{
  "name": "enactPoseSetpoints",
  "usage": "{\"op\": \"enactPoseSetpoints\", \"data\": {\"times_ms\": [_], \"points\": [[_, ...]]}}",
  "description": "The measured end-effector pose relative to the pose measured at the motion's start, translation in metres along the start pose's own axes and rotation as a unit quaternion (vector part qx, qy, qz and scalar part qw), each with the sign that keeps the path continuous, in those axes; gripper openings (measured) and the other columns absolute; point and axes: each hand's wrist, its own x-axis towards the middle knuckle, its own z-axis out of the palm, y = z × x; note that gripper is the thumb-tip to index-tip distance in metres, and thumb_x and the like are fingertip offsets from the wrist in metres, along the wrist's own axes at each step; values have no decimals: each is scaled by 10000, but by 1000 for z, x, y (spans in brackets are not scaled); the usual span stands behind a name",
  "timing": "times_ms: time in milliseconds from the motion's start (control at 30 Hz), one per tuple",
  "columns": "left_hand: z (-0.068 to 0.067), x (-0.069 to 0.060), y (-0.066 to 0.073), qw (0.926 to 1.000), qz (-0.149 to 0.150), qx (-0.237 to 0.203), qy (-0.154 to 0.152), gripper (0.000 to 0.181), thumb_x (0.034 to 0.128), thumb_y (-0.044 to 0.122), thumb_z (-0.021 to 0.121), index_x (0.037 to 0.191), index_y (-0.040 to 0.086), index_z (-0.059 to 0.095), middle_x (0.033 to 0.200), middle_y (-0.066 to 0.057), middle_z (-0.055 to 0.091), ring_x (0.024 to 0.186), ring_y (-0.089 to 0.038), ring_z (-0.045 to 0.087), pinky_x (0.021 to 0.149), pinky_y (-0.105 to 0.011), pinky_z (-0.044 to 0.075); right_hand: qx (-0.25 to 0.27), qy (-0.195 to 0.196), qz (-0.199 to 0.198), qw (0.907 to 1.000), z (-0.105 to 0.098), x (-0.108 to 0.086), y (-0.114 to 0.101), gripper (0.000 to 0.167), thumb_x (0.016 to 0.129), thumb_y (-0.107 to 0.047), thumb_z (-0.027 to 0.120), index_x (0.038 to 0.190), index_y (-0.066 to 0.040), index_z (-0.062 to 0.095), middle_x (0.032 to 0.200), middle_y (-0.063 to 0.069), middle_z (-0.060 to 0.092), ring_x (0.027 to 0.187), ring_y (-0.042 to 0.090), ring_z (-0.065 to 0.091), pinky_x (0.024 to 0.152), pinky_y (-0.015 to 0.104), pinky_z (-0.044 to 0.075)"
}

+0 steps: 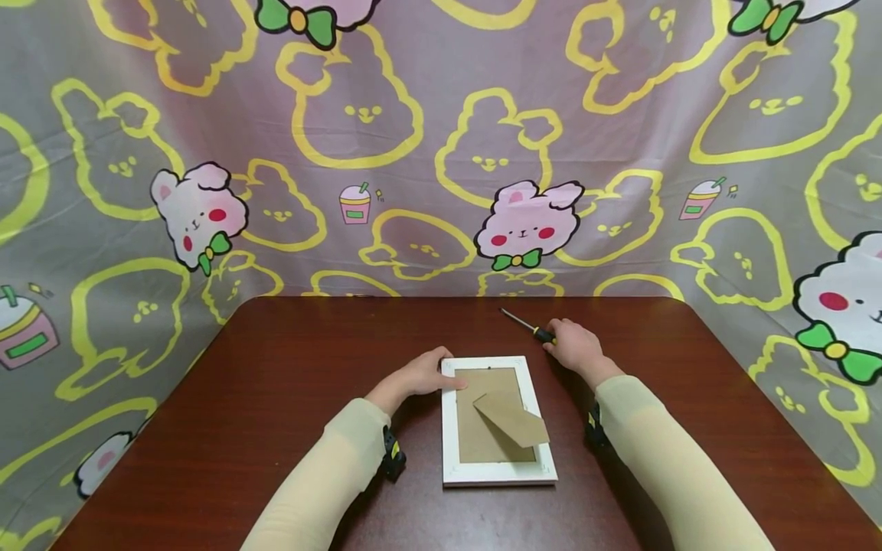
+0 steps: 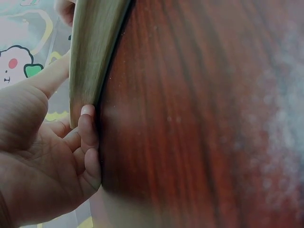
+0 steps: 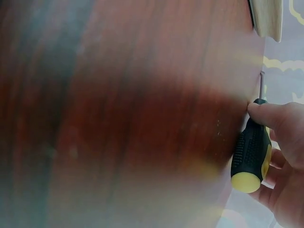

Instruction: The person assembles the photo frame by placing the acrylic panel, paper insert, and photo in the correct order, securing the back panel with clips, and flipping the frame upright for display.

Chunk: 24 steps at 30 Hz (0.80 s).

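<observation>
A white picture frame (image 1: 449, 440) lies face down on the table in the head view, its brown backing board (image 1: 475, 436) up and the easel leg (image 1: 513, 421) partly raised. At the frame's upper left corner my left hand (image 1: 418, 375) grips it, thumb over the top and fingers at the side. In the left wrist view those fingertips (image 2: 87, 111) touch the pale wooden edge (image 2: 90, 61). Beyond the frame's upper right, my right hand (image 1: 577, 348) holds a screwdriver (image 1: 543, 335) by its black and yellow handle. Its shaft points to the far left.
The dark red-brown table (image 1: 310, 344) extends around the frame, with its far edge a little beyond the screwdriver tip. A patterned curtain (image 1: 413, 138) hangs behind the table and along both sides.
</observation>
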Motion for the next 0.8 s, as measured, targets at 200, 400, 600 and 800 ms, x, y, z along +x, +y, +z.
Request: {"op": "enactPoseSetpoints", "data": {"times_ms": [200,400,600,800], "points": [[0,0,1,10000,-43,-16,34,446,831,347,777,1086,68,540,937,-38,555,863,-193,505,775,-341,428,-12,57,-115,9999,1,1,2,292,902,-177,684,1118,5,610,970,156,604,894,329,608,753,500,488],[-1,-1,2,10000,22,-5,49,435,830,321,782,1083,61,542,931,-40,555,858,-196,504,774,-343,428,-96,116,-234,9996,-3,-3,3,271,900,-171,682,1107,-6,620,969,144,609,900,325,618,749,494,491],[-1,-1,1,10000,30,-20,35,451,827,328,784,1095,59,542,944,-40,557,867,-197,502,775,-344,427,20,180,-246,9995,-11,-10,3,265,903,-165,665,1100,4,609,968,130,610,871,295,612,745,492,492],[-1,1,1,10000,8,26,20,463,825,338,784,1106,61,543,960,-41,558,874,-197,502,778,-349,427,251,174,-217,9993,-19,-18,6,217,880,-174,654,1016,-16,592,877,77,592,724,228,550,646,431,464]]}}
